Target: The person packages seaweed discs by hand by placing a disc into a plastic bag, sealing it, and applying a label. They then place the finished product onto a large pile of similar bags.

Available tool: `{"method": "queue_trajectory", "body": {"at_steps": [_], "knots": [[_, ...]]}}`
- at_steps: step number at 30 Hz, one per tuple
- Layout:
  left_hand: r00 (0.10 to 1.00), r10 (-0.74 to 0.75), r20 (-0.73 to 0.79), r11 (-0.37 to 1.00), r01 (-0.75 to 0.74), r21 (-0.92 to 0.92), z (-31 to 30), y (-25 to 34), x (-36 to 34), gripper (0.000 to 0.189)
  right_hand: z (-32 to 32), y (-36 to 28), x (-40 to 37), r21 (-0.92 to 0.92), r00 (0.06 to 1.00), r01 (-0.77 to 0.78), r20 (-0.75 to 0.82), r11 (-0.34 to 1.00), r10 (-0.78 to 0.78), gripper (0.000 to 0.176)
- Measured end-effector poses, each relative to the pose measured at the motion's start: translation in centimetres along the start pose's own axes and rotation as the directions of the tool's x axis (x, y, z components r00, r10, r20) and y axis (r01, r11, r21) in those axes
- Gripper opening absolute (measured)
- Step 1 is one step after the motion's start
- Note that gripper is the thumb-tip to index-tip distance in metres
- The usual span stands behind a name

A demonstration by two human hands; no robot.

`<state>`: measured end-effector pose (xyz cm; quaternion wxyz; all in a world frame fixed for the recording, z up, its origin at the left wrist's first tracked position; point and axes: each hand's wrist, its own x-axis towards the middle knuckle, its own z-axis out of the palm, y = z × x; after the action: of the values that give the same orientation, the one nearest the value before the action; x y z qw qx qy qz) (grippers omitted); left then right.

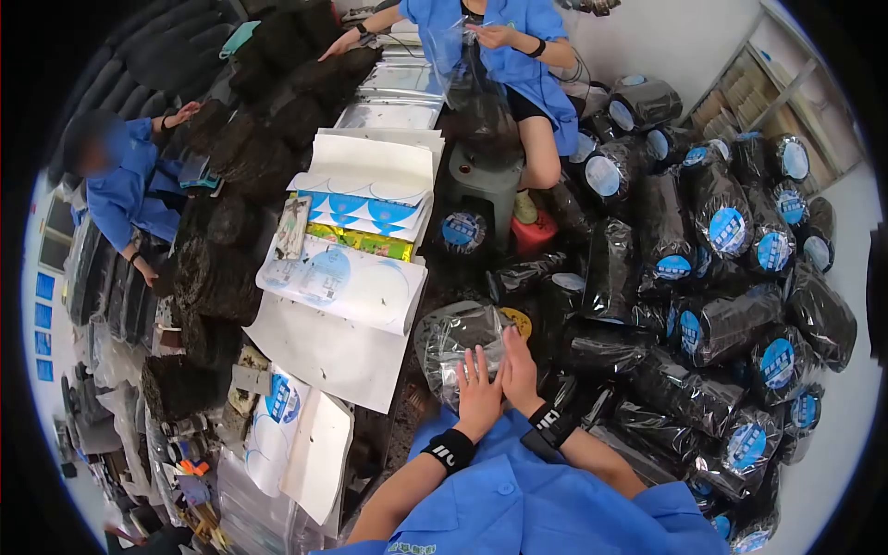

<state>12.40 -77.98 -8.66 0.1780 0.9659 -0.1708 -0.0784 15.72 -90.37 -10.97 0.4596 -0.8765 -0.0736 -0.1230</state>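
Observation:
A round package in clear, shiny plastic film [453, 338] sits in front of me at the table's edge. My left hand [477, 396] lies on the near side of the film with its fingers stretched out and apart. At the package's right side, my right hand [520, 375] has its fingers extended, and its thumb side meets my left hand. What is inside the film is hard to make out through the glare. A yellow round piece [518, 323] shows just beyond my right fingertips.
Black film-wrapped cylinders with blue labels [728, 229] are piled to my right. Printed sheets [342, 282] lie on the table at left, beside dark, soil-like blocks [222, 254]. Two co-workers in blue are across and left; one holds a clear bag [453, 55]. A red stool [534, 233] stands ahead.

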Motion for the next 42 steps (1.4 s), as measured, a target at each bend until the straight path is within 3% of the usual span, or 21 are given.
{"method": "queue_trajectory", "body": {"at_steps": [2,4,7,8,9,11,12,16,19,21,22,24,26,28,29,31,35,36,37,40,42], "knots": [[0.998,-0.023,0.053,0.995,0.028,-0.096,-0.4,-0.6,-0.3,0.099,-0.1,1.0,-0.4,-0.016,0.996,0.064,0.055,0.998,-0.063,0.049],[0.989,-0.088,-0.119,0.812,0.002,-0.584,-0.7,-1.7,-0.5,0.108,0.0,1.0,-0.2,-0.025,0.987,0.129,0.102,0.991,-0.126,0.049],[0.980,-0.147,-0.137,0.734,0.015,-0.679,-2.4,-2.3,-0.7,0.119,0.2,0.6,-0.2,-0.071,0.965,0.228,0.150,0.971,-0.216,0.042],[1.000,-0.020,-0.023,0.910,0.008,-0.415,-3.1,-2.7,-0.9,0.112,0.4,0.4,-0.2,-0.121,0.957,0.256,0.172,0.959,-0.234,0.042],[0.999,-0.033,-0.026,0.909,0.020,-0.417,-3.9,-2.7,-1.2,0.112,0.5,0.1,-0.1,-0.171,0.948,0.284,0.196,0.943,-0.250,0.041],[0.987,0.089,0.134,0.984,-0.108,0.142,-5.1,-2.4,-1.8,0.104,0.1,-0.4,0.1,-0.144,0.938,0.284,0.246,0.948,-0.243,0.040],[0.986,0.115,0.121,0.950,-0.145,0.276,-4.6,-2.8,-2.0,0.103,-0.3,-0.9,0.5,-0.122,0.930,0.278,0.282,0.953,-0.235,0.039],[0.987,0.104,0.126,0.984,-0.121,0.134,-5.5,-4.0,-2.0,0.106,-5.4,-3.0,0.9,-0.137,0.826,0.455,0.435,0.880,-0.360,0.044],[0.956,0.149,0.253,0.971,-0.189,0.143,-5.5,-4.0,-1.7,0.113,-4.9,-2.7,-0.6,-0.257,0.765,0.507,0.575,0.822,-0.292,0.036],[0.953,0.146,0.265,0.973,-0.186,0.134,-5.8,-4.2,-1.5,0.116,-5.0,-5.2,1.8,-0.256,0.784,0.431,0.581,0.865,-0.218,0.020],[0.956,0.157,0.248,0.971,-0.195,0.136,-5.8,-4.6,-1.4,0.116,-4.1,-6.5,3.2,-0.225,0.825,0.420,0.498,0.879,-0.266,0.017],[0.948,0.189,0.258,0.966,-0.227,0.127,-5.7,-5.1,-1.5,0.114,-1.2,-8.3,6.4,-0.153,0.874,0.415,0.340,0.897,-0.346,0.012],[0.948,0.199,0.250,0.968,-0.229,0.098,-5.1,-5.4,-1.5,0.110,4.2,-9.2,8.9,-0.076,0.872,0.376,0.364,0.923,-0.326,0.010],[0.907,0.243,0.344,0.968,-0.252,-0.018,-4.3,-6.0,-1.7,0.092,10.7,-10.1,11.2,0.016,0.841,0.367,0.421,0.930,-0.339,0.007],[0.974,0.218,0.055,0.905,-0.180,-0.385,-2.0,-7.7,-3.2,0.080,14.2,-10.8,12.2,0.036,0.806,0.409,0.454,0.912,-0.379,0.007],[0.906,0.308,0.290,0.943,-0.250,-0.220,-3.0,-7.5,-2.8,0.074,21.2,-12.0,13.0,0.073,0.720,0.444,0.564,0.893,-0.404,0.012],[0.918,0.317,0.240,0.937,-0.264,-0.229,-3.0,-8.7,-2.4,0.082,31.8,-13.8,15.2,-0.005,0.641,0.643,0.550,0.766,-0.535,0.021],[0.962,0.270,-0.049,0.877,-0.267,-0.399,0.7,-8.4,-2.8,0.075,33.9,-13.5,15.5,-0.130,0.668,0.683,0.510,0.719,-0.543,0.026],[0.935,0.152,-0.321,0.779,-0.313,-0.543,2.8,-8.9,-3.2,0.068,35.7,-13.3,15.8,-0.254,0.689,0.705,0.467,0.662,-0.554,0.032],[0.959,0.272,-0.081,0.828,-0.276,-0.488,1.2,-10.0,-4.1,0.065,36.4,-11.5,15.4,-0.251,0.681,0.709,0.487,0.659,-0.546,0.038],[0.953,0.298,-0.051,0.810,-0.281,-0.515,0.8,-10.8,-4.2,0.063,36.8,-11.2,15.6,-0.228,0.692,0.699,0.452,0.677,-0.563,0.032]]}}
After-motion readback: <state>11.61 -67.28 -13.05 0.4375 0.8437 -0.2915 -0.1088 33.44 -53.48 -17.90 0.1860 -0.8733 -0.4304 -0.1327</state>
